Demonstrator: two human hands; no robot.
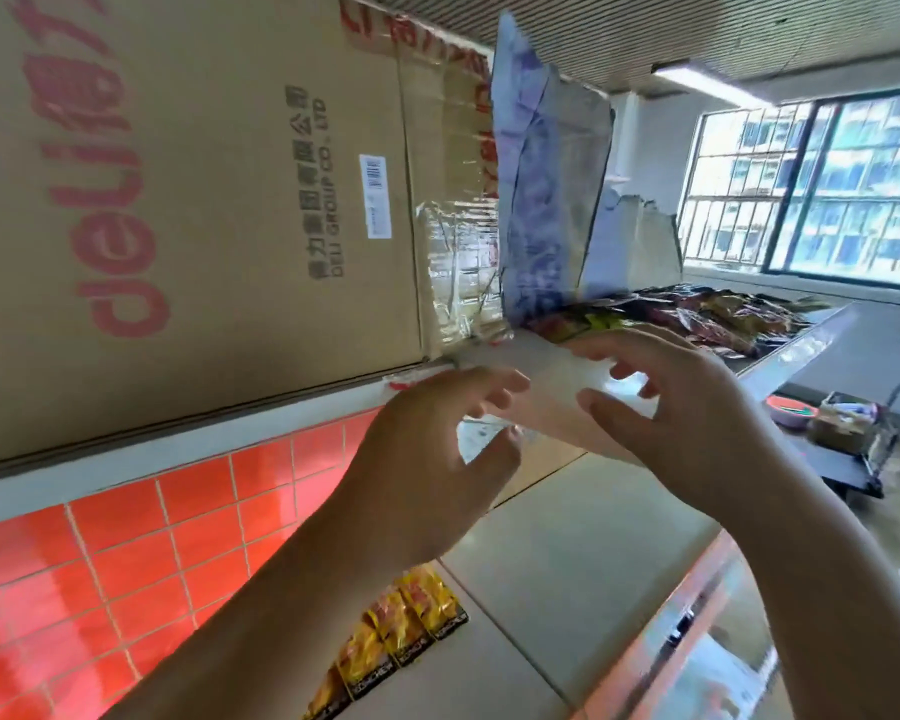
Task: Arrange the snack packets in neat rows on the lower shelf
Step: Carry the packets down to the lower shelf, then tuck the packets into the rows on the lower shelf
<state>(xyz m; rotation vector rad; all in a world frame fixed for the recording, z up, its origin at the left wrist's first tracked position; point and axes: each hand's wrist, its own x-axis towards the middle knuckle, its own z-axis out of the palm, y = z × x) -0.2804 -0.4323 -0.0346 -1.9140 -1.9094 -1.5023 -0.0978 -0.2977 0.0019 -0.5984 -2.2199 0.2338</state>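
Both hands raised at the upper shelf edge, empty. Left hand [437,459] fingers spread wide; right hand [692,418] loosely open, fingers curled. Loose heap of snack packets [697,317] lies just beyond the right fingertips. Judgement: reaching for the next packet; best to pinch one at its edge, not rake several. Below the left forearm, a row of yellow packets [401,636] already sits on the lower shelf [567,553]. Cardboard box [188,200] crowds the left side; torn foil bag [546,200] stands beside it.
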